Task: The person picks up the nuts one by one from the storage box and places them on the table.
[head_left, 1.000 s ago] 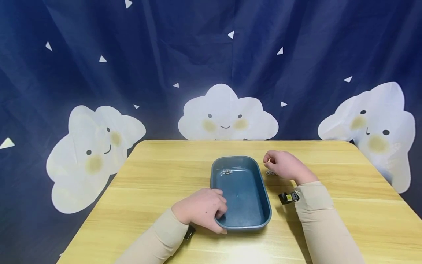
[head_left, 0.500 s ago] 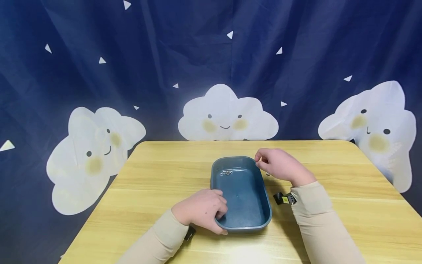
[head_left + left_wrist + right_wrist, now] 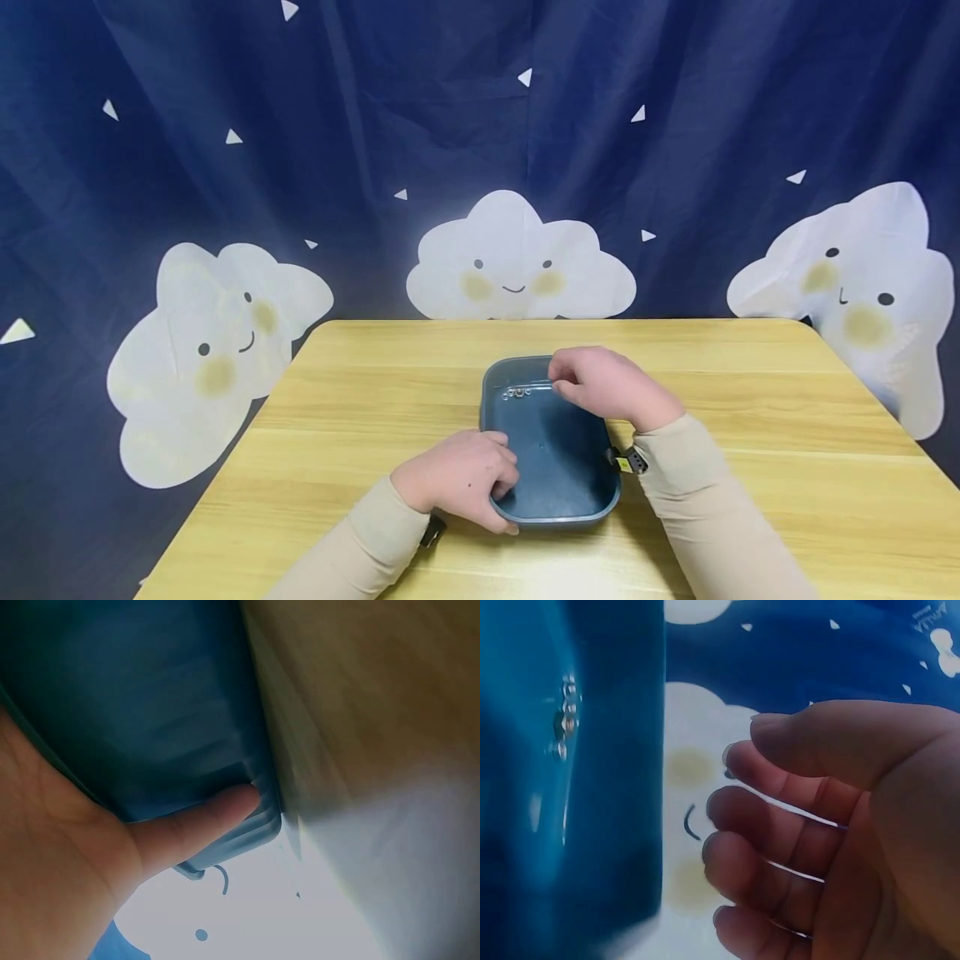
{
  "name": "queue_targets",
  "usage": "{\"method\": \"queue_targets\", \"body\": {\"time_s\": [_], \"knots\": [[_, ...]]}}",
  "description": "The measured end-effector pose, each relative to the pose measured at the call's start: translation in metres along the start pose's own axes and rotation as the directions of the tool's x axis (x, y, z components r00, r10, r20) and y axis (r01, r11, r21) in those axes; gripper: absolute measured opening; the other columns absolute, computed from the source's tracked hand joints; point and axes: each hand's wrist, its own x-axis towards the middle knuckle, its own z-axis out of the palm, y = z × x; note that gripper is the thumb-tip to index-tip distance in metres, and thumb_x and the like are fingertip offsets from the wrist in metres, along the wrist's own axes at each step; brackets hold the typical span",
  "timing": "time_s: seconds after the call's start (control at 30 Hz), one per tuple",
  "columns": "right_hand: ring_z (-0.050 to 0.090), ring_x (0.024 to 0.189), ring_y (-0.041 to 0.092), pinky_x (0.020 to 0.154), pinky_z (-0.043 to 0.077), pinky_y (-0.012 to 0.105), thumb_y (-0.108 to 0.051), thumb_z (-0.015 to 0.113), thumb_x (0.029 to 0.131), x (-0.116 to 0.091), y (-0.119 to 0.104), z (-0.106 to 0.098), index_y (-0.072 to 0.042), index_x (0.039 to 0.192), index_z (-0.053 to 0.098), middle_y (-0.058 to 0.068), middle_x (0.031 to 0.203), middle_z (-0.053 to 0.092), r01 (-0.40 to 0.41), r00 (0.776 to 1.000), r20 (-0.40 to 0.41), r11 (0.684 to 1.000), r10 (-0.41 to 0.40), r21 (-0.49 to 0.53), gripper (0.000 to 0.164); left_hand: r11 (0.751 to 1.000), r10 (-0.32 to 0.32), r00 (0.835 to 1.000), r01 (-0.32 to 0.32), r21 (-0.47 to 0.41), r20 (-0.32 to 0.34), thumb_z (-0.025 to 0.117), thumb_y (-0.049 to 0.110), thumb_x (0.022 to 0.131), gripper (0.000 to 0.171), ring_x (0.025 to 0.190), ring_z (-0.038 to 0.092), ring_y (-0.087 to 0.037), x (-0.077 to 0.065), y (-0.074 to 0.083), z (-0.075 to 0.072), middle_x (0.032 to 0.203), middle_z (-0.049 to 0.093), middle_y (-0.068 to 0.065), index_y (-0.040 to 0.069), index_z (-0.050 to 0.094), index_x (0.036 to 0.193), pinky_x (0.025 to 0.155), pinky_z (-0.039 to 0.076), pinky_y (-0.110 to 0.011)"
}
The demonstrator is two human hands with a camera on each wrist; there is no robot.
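Observation:
A dark blue plastic tray stands on the wooden table. My left hand grips its near left corner, fingers over the rim; in the left wrist view the thumb lies along the outer wall. Several small shiny metallic pieces sit in a row at the tray's far left end, too small to name surely. Over the tray's far right part hovers my right hand, fingers bent, thumb close to the index fingertip. The right wrist view shows no thing between them, though the thumb hides part of that spot.
A pale wood table carries the tray. Behind it hangs a dark blue curtain with white smiling clouds. A small black camera is strapped at the right wrist, over the tray's right rim.
My right hand has moved left from beside the tray, near small shiny pieces on the table, to above its inside. Those pieces no longer show. The left hand keeps its grip.

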Motion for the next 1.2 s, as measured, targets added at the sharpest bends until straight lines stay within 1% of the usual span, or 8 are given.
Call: {"method": "queue_targets", "body": {"time_s": [0.17,0.27,0.43,0.57,0.67,0.83,1.07,1.2], "knots": [[0.054,0.073,0.013,0.070,0.048,0.036,-0.018,0.066,0.094,0.008,-0.008,0.004,-0.015,0.097,0.070,-0.009,0.084,0.062,-0.003,0.999,0.049,1.000,0.005,-0.027,0.005,1.000,0.006,1.000,-0.006,0.001,-0.001,0.080,0.061,0.070,0.050,0.067,0.035,-0.003,0.000,-0.001,0.000,0.063,0.038,0.021,0.028,0.046,0.056,0.057,0.028,-0.014],[0.057,0.077,0.014,0.074,0.050,0.038,-0.018,0.066,0.094,0.015,-0.010,0.009,-0.013,0.101,0.071,-0.006,0.091,0.065,-0.012,0.996,0.082,0.999,0.017,-0.052,0.010,1.000,0.008,1.000,-0.008,0.000,-0.006,0.080,0.061,0.070,0.051,0.068,0.035,-0.002,0.000,-0.001,0.000,0.063,0.038,0.021,0.028,0.045,0.056,0.058,0.028,-0.014],[0.062,0.085,0.017,0.081,0.053,0.041,-0.017,0.068,0.094,0.025,-0.012,0.024,-0.008,0.110,0.071,0.003,0.103,0.070,-0.034,0.988,0.147,0.994,0.049,-0.103,0.019,1.000,0.004,1.000,-0.004,-0.007,-0.004,0.080,0.061,0.070,0.051,0.068,0.036,-0.002,0.000,0.000,0.001,0.063,0.038,0.020,0.028,0.045,0.056,0.058,0.029,-0.013],[0.063,0.091,0.019,0.083,0.053,0.042,-0.019,0.069,0.093,0.029,-0.011,0.036,-0.009,0.114,0.071,0.005,0.106,0.069,-0.025,0.982,0.179,0.987,0.054,-0.159,0.023,1.000,0.000,1.000,0.000,-0.019,0.002,0.080,0.061,0.070,0.050,0.068,0.036,-0.002,0.000,0.001,0.001,0.063,0.039,0.020,0.028,0.046,0.056,0.058,0.029,-0.014],[0.064,0.095,0.020,0.085,0.053,0.042,-0.021,0.069,0.093,0.031,-0.010,0.043,-0.009,0.118,0.070,0.005,0.109,0.069,-0.035,0.980,0.188,0.982,0.070,-0.186,0.027,1.000,0.003,1.000,-0.003,-0.013,-0.002,0.080,0.061,0.070,0.050,0.068,0.036,-0.002,0.001,0.001,0.001,0.063,0.039,0.020,0.028,0.045,0.056,0.058,0.029,-0.014],[0.064,0.102,0.021,0.090,0.052,0.042,-0.019,0.069,0.092,0.034,-0.008,0.050,-0.009,0.127,0.065,0.007,0.117,0.068,-0.054,0.974,0.209,0.983,0.090,-0.173,0.036,1.000,0.011,1.000,-0.011,-0.008,-0.003,0.081,0.061,0.070,0.051,0.069,0.037,-0.002,0.003,0.001,-0.001,0.063,0.038,0.020,0.028,0.045,0.056,0.060,0.029,-0.014],[0.061,0.117,0.024,0.096,0.049,0.043,-0.020,0.069,0.092,0.039,-0.009,0.059,-0.008,0.141,0.056,0.009,0.129,0.064,0.015,0.964,0.264,0.985,0.031,-0.173,0.052,1.000,-0.017,0.999,0.018,-0.024,0.027,0.082,0.059,0.069,0.051,0.069,0.036,-0.002,0.002,0.001,-0.003,0.063,0.036,0.020,0.028,0.044,0.056,0.060,0.028,-0.014],[0.057,0.124,0.025,0.100,0.047,0.043,-0.022,0.068,0.093,0.041,-0.011,0.063,-0.010,0.147,0.050,0.011,0.138,0.058,0.011,0.954,0.298,0.987,0.039,-0.163,0.058,1.000,-0.018,0.999,0.019,-0.008,0.030,0.081,0.060,0.069,0.051,0.070,0.036,-0.002,0.002,0.000,-0.001,0.064,0.036,0.020,0.028,0.044,0.056,0.059,0.028,-0.013]]}}
